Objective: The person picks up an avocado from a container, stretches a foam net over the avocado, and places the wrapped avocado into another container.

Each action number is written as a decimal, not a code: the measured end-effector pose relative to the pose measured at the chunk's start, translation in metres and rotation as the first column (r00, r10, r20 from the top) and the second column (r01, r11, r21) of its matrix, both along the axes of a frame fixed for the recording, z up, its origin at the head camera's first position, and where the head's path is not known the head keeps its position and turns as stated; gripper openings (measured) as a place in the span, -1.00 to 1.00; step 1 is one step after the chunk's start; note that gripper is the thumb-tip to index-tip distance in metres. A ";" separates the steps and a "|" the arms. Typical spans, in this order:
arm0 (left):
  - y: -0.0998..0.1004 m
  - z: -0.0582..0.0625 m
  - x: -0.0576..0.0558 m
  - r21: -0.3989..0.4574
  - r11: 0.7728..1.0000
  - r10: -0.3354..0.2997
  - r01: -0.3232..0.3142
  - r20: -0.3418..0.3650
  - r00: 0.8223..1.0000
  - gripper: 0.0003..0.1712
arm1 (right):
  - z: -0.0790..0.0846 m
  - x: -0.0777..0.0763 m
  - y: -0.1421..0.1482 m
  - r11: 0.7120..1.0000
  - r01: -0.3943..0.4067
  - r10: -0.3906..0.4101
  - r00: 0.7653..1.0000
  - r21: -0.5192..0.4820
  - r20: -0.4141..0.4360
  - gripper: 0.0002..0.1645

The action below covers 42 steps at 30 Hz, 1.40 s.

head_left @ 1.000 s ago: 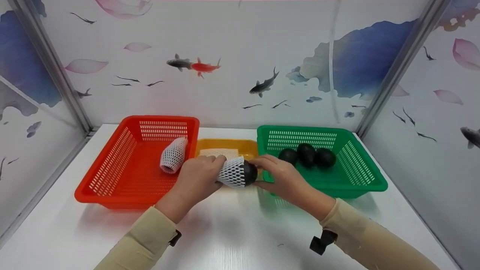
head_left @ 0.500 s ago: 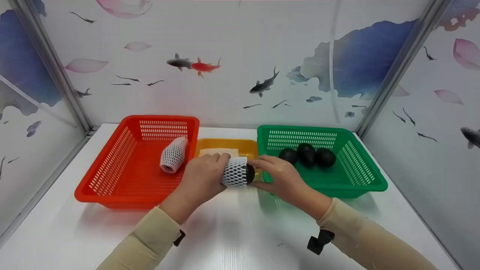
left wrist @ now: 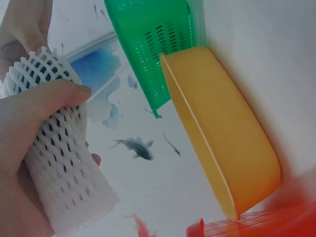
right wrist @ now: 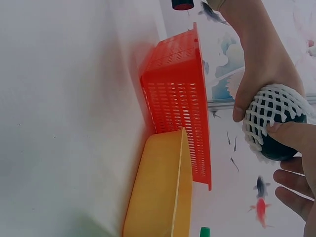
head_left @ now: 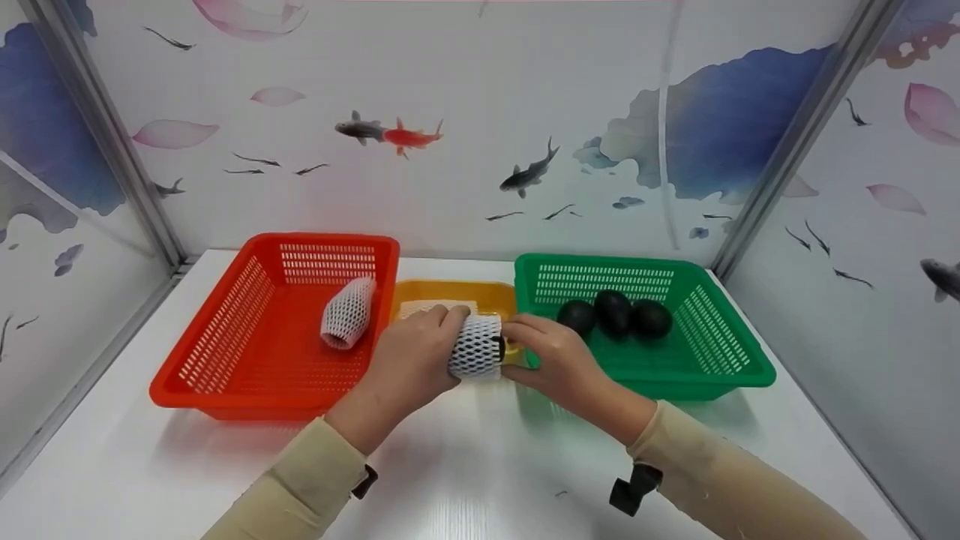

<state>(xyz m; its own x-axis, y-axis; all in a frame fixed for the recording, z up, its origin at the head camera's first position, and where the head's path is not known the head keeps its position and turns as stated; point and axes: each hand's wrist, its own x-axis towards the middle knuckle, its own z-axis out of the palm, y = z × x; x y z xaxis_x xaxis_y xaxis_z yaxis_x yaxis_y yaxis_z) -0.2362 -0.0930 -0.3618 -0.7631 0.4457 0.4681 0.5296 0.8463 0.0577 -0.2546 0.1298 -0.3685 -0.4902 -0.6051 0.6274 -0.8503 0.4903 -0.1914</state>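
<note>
My left hand (head_left: pixel 416 349) grips a white foam fruit net (head_left: pixel 475 349), its thumb (left wrist: pixel 64 94) lying across the mesh in the left wrist view. Inside the net is a black egg-shaped fruit (right wrist: pixel 281 148), only a sliver of which shows at the net's right end in the head view. My right hand (head_left: pixel 559 349) pinches the net's rim at that end; in the right wrist view its thumb presses on the mesh edge against the fruit and its other fingers are below. Both hands are held up above the white table, in front of the yellow box (head_left: pixel 495 296).
To the left, a red basket (head_left: pixel 225 360) contains another foam net (head_left: pixel 349 313), rounded out. A flat foam net (head_left: pixel 439 306) lies in the yellow box. On the right, three black fruits (head_left: pixel 613 313) sit in a green basket (head_left: pixel 705 371). Printed panels (head_left: pixel 465 210) enclose the table.
The foam net has slid rightward over the black fruit, covering nearly all of it. My left hand moved right with the net; my right hand stays at the fruit's end.
</note>
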 end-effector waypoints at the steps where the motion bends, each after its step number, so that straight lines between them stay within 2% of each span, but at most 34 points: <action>1: 0.000 0.000 0.000 0.003 1.000 -0.001 0.001 -0.001 1.000 -0.06 | -0.001 0.000 0.001 1.000 0.000 0.000 1.000 -0.001 0.001 -0.49; 7: -0.002 -0.001 0.001 0.031 0.999 0.013 -0.014 0.006 1.000 -0.03 | -0.002 -0.001 0.005 0.999 -0.024 0.024 1.000 -0.022 -0.014 -0.40; 9: -0.002 -0.001 0.001 0.038 0.999 0.028 -0.029 0.031 0.999 -0.02 | -0.003 -0.002 0.006 0.999 -0.027 0.026 0.999 -0.024 -0.019 -0.40; 12: -0.001 0.000 0.001 0.042 0.998 0.040 -0.045 0.114 0.993 0.02 | -0.004 -0.003 0.007 0.999 -0.024 0.024 1.000 -0.021 -0.021 -0.41; 15: -0.002 0.002 0.002 0.055 0.997 0.037 -0.051 0.229 0.973 0.08 | -0.005 -0.004 0.008 0.999 -0.019 0.019 1.000 -0.026 -0.017 -0.41; 18: -0.003 0.004 0.003 0.084 0.995 0.027 -0.053 0.280 0.960 0.09 | -0.006 -0.004 0.010 0.999 -0.006 0.006 1.000 -0.040 -0.012 -0.44; 20: -0.005 0.004 0.003 0.098 0.994 0.016 -0.042 0.247 0.969 0.03 | -0.006 -0.004 0.011 0.999 -0.002 0.002 1.000 -0.050 -0.007 -0.45; 23: -0.008 0.003 0.004 0.093 0.995 0.008 -0.021 0.140 0.990 -0.05 | -0.007 -0.006 0.013 0.997 -0.028 0.029 1.000 -0.071 0.007 -0.46; 25: -0.010 0.002 0.004 0.080 0.997 0.002 -0.008 0.078 0.997 -0.06 | -0.007 -0.006 0.015 0.994 -0.052 0.053 0.999 -0.092 0.010 -0.47; 27: -0.011 0.001 0.004 0.067 0.998 0.001 -0.003 0.044 0.999 -0.06 | -0.007 -0.007 0.016 0.990 -0.075 0.078 0.997 -0.121 0.018 -0.46; 37: -0.008 0.001 0.005 0.049 0.999 0.010 -0.012 0.039 0.999 -0.03 | -0.006 -0.009 0.015 0.978 -0.139 0.139 0.990 -0.152 -0.013 -0.55; 42: -0.004 0.002 0.006 0.032 0.999 0.009 -0.011 0.062 0.998 0.02 | -0.006 -0.007 0.013 0.983 -0.116 0.121 0.992 -0.145 0.027 -0.64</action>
